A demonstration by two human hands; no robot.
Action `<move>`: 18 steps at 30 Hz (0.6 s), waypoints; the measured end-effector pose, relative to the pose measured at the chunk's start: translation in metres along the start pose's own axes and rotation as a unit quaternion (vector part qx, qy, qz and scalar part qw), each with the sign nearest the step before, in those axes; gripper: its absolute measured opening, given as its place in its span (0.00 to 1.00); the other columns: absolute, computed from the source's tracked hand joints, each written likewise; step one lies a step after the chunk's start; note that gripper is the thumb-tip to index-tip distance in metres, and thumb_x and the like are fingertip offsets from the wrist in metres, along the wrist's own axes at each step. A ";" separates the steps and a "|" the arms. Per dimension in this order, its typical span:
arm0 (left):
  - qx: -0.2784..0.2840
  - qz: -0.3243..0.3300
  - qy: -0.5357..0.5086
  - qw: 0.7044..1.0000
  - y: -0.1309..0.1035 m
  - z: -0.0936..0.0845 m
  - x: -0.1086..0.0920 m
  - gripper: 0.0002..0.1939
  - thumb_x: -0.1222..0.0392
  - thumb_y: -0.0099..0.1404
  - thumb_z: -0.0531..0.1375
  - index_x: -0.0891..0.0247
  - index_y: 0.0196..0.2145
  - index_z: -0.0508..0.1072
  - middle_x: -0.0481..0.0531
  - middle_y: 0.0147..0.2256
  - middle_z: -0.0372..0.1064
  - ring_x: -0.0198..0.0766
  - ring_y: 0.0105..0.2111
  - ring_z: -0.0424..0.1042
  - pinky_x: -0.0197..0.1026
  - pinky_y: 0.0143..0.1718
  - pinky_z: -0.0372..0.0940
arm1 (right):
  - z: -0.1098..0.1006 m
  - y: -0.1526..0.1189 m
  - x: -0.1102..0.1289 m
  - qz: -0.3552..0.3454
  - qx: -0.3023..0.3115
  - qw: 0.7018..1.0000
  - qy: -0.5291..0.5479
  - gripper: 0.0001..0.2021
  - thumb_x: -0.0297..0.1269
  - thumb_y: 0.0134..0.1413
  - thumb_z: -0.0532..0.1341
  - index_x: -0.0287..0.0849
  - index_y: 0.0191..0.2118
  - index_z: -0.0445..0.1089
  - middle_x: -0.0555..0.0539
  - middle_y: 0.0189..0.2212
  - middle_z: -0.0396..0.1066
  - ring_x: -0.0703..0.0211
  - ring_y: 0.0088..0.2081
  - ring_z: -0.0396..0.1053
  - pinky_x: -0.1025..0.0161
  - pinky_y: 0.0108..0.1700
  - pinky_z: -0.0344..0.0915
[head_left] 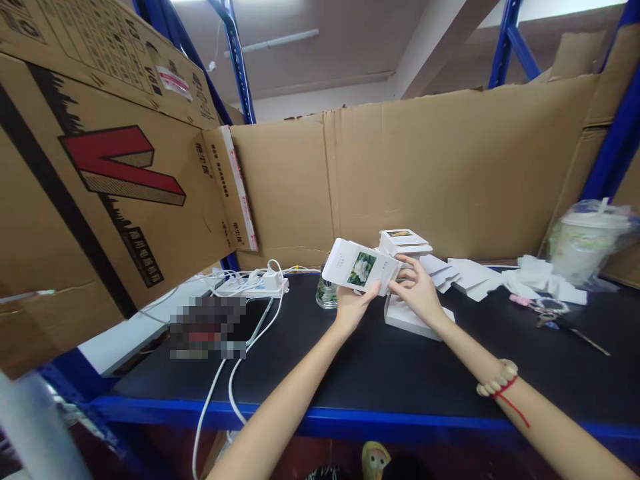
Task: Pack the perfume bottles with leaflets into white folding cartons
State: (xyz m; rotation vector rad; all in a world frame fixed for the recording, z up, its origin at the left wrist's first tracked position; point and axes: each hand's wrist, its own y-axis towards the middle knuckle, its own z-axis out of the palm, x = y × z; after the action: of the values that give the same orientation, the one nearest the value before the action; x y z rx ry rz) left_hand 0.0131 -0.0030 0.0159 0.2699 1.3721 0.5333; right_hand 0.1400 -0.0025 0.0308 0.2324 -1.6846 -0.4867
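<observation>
Both hands hold a white rectangular paper carton above the black-topped table, its face turned up toward the head camera and printed with a white flower among green leaves. The carton is tilted, its rounded left end higher than its right. The fingers of the left hand are closed on the lower edge, the thumb lying near the right end; those of the right hand are drawn narrow, gripping the right end. A bracelet of pale beads with a red cord encircles the right wrist.

Beneath the right hand lies a shallow white paper box; behind the hands stand stacked small white boxes, the top one bearing an orange-brown picture. To the right, from near to far off the hand: folded white paper pieces, a bunch of keys with a pink charm, and a lidded white cup in a clear plastic bag. To the left: a clear container with green contents, partly hidden, a white power strip with cables, and a dark flat device, partly blurred. A brown cardboard panel closes the rear
</observation>
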 end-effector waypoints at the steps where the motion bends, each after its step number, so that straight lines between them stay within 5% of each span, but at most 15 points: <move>1: 0.010 0.020 0.005 1.000 0.000 -0.001 0.001 0.14 0.60 0.44 0.65 0.66 0.31 0.73 0.54 0.33 0.74 0.43 0.36 0.73 0.42 0.39 0.68 | 0.000 0.000 0.000 0.001 -0.002 1.000 0.000 0.27 0.39 0.30 0.60 0.43 0.44 0.59 0.54 0.24 0.67 0.63 0.18 0.68 0.68 0.16 0.63; 6: -0.011 0.015 0.030 0.999 0.002 -0.003 0.009 0.16 0.55 0.45 0.65 0.65 0.30 0.69 0.52 0.25 0.72 0.38 0.25 0.71 0.38 0.26 0.67 | 0.002 0.001 -0.003 -0.002 -0.010 1.000 0.009 0.26 0.39 0.31 0.60 0.43 0.44 0.62 0.48 0.31 0.71 0.63 0.19 0.68 0.68 0.17 0.64; 10: -0.042 -0.047 -0.027 0.998 0.005 -0.001 0.007 0.26 0.50 0.47 0.63 0.64 0.40 0.61 0.45 0.21 0.68 0.29 0.13 0.62 0.30 0.11 0.55 | 0.005 0.002 -0.006 0.010 0.015 0.998 0.067 0.29 0.40 0.30 0.61 0.43 0.46 0.64 0.46 0.35 0.71 0.62 0.22 0.69 0.67 0.17 0.66; 18: -0.024 -0.109 -0.064 0.992 0.004 0.002 -0.005 0.25 0.44 0.47 0.62 0.63 0.34 0.59 0.40 0.16 0.63 0.25 0.09 0.56 0.27 0.09 0.47 | 0.005 -0.003 0.008 0.046 0.043 0.986 0.151 0.34 0.38 0.25 0.61 0.46 0.49 0.64 0.47 0.36 0.71 0.61 0.27 0.67 0.68 0.18 0.66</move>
State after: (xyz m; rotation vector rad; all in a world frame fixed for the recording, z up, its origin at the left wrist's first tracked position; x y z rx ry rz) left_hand 0.0140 -0.0017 0.0223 0.1113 1.2442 0.3595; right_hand 0.1330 -0.0078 0.0364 0.2767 -1.4131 -0.2936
